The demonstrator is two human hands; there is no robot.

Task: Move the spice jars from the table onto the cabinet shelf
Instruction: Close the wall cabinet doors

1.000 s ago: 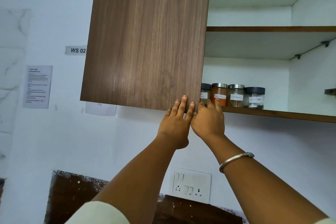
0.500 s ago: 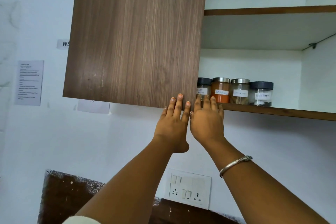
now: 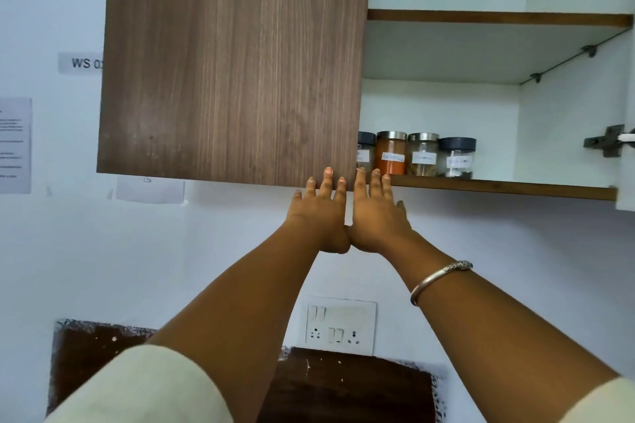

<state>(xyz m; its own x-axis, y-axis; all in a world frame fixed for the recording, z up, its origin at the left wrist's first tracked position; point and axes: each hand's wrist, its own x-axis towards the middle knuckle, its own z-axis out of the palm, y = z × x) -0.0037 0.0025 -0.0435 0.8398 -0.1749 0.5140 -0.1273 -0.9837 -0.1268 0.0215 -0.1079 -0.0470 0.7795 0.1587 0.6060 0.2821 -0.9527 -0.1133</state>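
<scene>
We are reaching up with both hands to the wall cabinet, and four spice jars (image 3: 415, 156) are already standing in a row on the lower cabinet shelf (image 3: 498, 187), so the moving part of the task is looking done as far as we can see. The leftmost jar, with a dark lid, is sitting half hidden behind the wooden cabinet door (image 3: 233, 62); to the right of the door we are seeing the orange-powder jar (image 3: 391, 153), then a steel-lidded jar of brownish spice (image 3: 423, 154), then a dark-lidded jar (image 3: 458, 157), all upright and touching or nearly touching. Our left hand (image 3: 318, 213) is lying flat and empty with its fingertips on the door's lower right corner. Our right hand (image 3: 376, 213) is spread flat and empty just beside that door edge, below the shelf front, gripping nothing. The table is not showing here, so we cannot tell whether any jars are remaining there. We are judging that closing the door is what is left.
</scene>
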